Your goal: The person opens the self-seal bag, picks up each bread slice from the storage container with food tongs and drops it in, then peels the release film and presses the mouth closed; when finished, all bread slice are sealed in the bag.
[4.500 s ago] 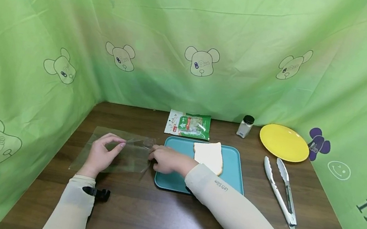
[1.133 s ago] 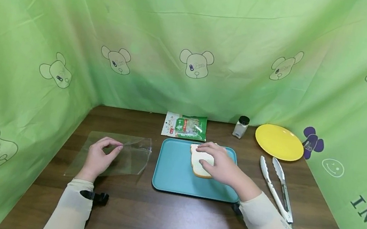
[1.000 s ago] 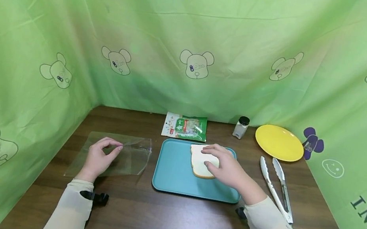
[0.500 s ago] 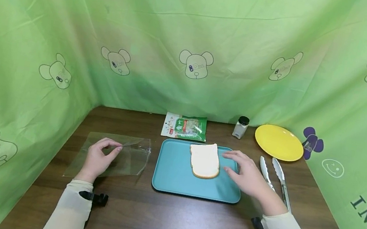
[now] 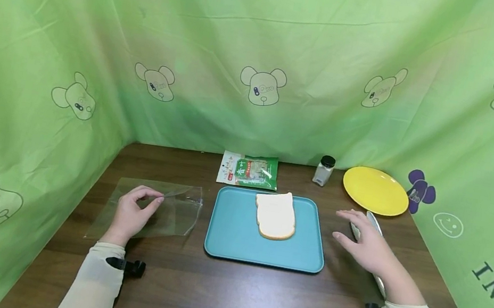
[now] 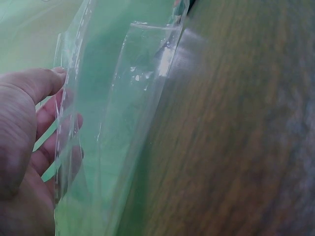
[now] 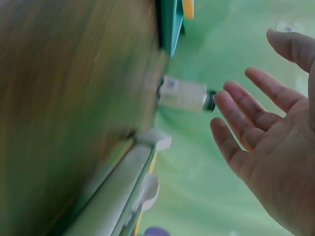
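Note:
At the left of the head view, the left hand [image 5: 131,214] pinches the edge of a clear plastic bag [image 5: 176,215] between thumb and fingers. In the left wrist view the bag [image 6: 133,83] stands up beside the thumb of the left hand [image 6: 29,118]. The right hand [image 5: 372,252] is over the tongs [image 5: 374,221], covering their middle, its fingers spread and holding nothing. The tongs [image 7: 115,191] lie below the right hand [image 7: 275,132] in the right wrist view. A bread slice [image 5: 276,216] lies on the blue tray [image 5: 223,242].
Behind the tray lies a green and white packet [image 5: 249,170]. A small jar with a black lid [image 5: 324,170] and a yellow plate [image 5: 375,191] stand at the back right. Green cloth [image 5: 219,25] encloses the wooden table [image 5: 204,298] at the back and sides.
The right hand has left the bag's side, passed over the bread and moved right to the tongs. The bread sits slightly turned on the tray. The left hand keeps its pinch.

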